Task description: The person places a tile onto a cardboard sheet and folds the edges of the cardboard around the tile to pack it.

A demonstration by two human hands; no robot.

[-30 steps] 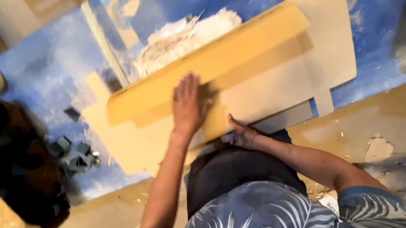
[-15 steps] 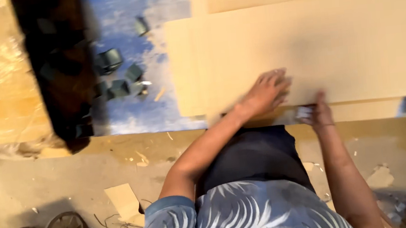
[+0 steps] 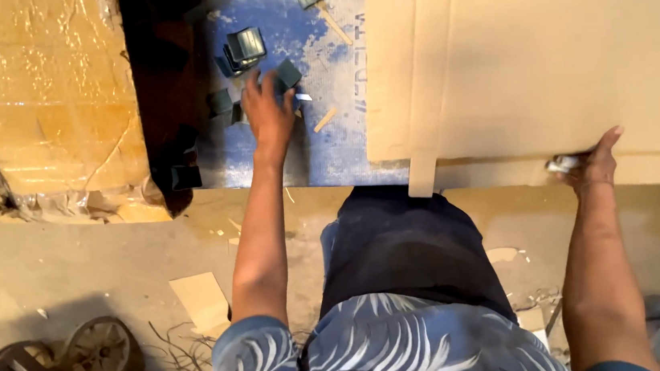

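Leftmost, a crumpled sheet of yellowish plastic wrap (image 3: 39, 100) covers a bulky form beside the blue-painted worktable (image 3: 326, 145), and a small spoked wheel (image 3: 96, 353) lies on the dusty floor (image 3: 70, 251) below it. Next, a dark, shadowed object (image 3: 163, 88) stands along the table's left edge. Just right of it, a loose scatter of small dark green square pieces (image 3: 244, 47) lies directly on the blue surface, held in no tray or box. The left hand (image 3: 268, 111) reaches into this scatter with fingers spread and bent, fingertips on the pieces; whether any piece is actually pinched cannot be told. Thin wooden slivers (image 3: 325, 119) lie just beside that hand. Farther right, large flat tan cardboard sheets (image 3: 560, 66) overlap one another and overhang the table's near edge. At the far right, the right hand (image 3: 590, 164) is closed around a small pale object (image 3: 563, 163) pressed against the cardboard's lower edge; its kind cannot be made out.
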